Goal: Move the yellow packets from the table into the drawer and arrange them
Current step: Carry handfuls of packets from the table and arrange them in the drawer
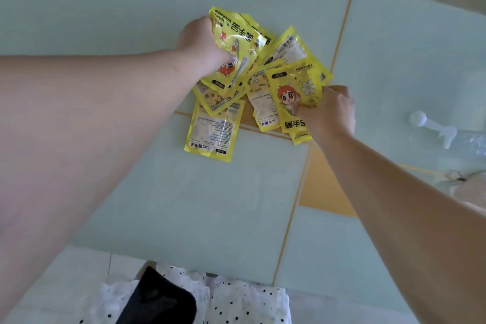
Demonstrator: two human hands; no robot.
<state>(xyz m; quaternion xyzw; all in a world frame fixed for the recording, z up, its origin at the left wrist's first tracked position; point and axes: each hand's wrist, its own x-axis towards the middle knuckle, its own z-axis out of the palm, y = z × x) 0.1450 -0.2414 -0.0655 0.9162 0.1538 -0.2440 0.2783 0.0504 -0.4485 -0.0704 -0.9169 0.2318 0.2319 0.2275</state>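
Several yellow packets (pixel 213 129) lie in a loose overlapping heap on the pale green table (pixel 184 205). My left hand (pixel 202 42) grips a few packets (pixel 236 42) at the heap's upper left, lifting their edges. My right hand (pixel 328 113) pinches a packet printed with a red-haired cartoon figure (pixel 292 92) at the heap's right side. One packet lies face down at the lower left of the heap, untouched. No drawer is in view.
A white plastic scoop (pixel 431 126) and some clear wrapping (pixel 476 142) lie at the right edge. Orange-yellow strips (pixel 326 181) run across the table. My polka-dot clothing (pixel 236 300) and a dark object (pixel 160 300) show at the near edge.
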